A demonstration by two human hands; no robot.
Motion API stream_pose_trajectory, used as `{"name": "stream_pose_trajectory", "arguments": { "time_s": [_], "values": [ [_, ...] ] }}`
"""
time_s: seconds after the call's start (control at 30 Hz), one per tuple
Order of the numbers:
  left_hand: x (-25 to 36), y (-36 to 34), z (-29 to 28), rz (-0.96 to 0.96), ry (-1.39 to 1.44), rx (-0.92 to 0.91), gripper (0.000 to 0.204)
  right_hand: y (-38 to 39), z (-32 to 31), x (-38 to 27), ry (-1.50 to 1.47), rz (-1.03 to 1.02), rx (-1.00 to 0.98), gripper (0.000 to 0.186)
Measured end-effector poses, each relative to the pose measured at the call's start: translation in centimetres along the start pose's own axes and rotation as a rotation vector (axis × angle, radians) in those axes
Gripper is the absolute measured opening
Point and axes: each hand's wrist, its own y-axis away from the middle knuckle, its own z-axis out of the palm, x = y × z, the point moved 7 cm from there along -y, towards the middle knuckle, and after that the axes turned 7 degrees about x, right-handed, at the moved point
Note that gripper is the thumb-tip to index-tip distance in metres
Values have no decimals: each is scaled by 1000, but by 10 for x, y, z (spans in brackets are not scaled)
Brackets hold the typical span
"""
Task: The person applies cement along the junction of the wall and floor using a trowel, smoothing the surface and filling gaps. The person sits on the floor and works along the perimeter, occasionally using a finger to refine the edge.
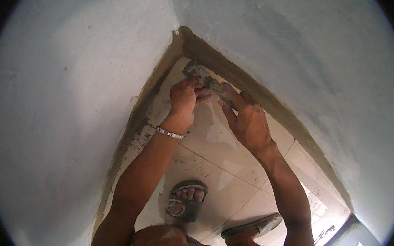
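Down near the corner of two walls, a grey, mortar-smeared trowel (195, 69) lies low over the tiled floor, close to the right wall's base. My right hand (251, 122) grips its near right end, thumb on one side and fingers on the other. My left hand (185, 98), with a bracelet (169, 133) at the wrist, has bent fingers closed against the blade's near edge. A clump of wet mortar (214, 85) sits on the trowel between both hands. The fingers partly hide the tool's grip.
A brown mortar band (251, 84) runs along the foot of the right wall (304, 53); another borders the left wall (69, 94). Mortar crumbs dot the beige tiles (230, 172). My sandalled feet (187, 201) stand on the floor below my hands.
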Motion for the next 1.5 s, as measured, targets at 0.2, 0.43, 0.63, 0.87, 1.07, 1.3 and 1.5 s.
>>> {"name": "stream_pose_trajectory", "arguments": {
  "time_s": [0.2, 0.43, 0.63, 0.87, 1.07, 1.3, 1.5],
  "values": [
    [-2, 2, -2, 36, -46, -83, 29, -4, -2, 7, -19, 44, 4, 35],
    [8, -11, -10, 76, 36, 40, 31, -18, 11, -5, -93, 53, -16, 36],
    [5, -18, -12, 87, 39, 29, 31, -22, 16, -16, -69, -40, 95, 36],
    [6, -22, -16, 104, 62, 20, 31, -26, 15, -14, -44, 86, 0, 38],
    [4, -22, -12, 121, 134, -44, 28, -30, 12, -13, -57, 91, 2, 35],
    [24, -10, -14, 854, -812, 33, 33, 4, -21, -5, -101, 272, -12, 39],
    [54, 30, 8, 1125, -1222, 336, 38, 92, -79, 44, -314, 607, -43, 40]
  ]
}}
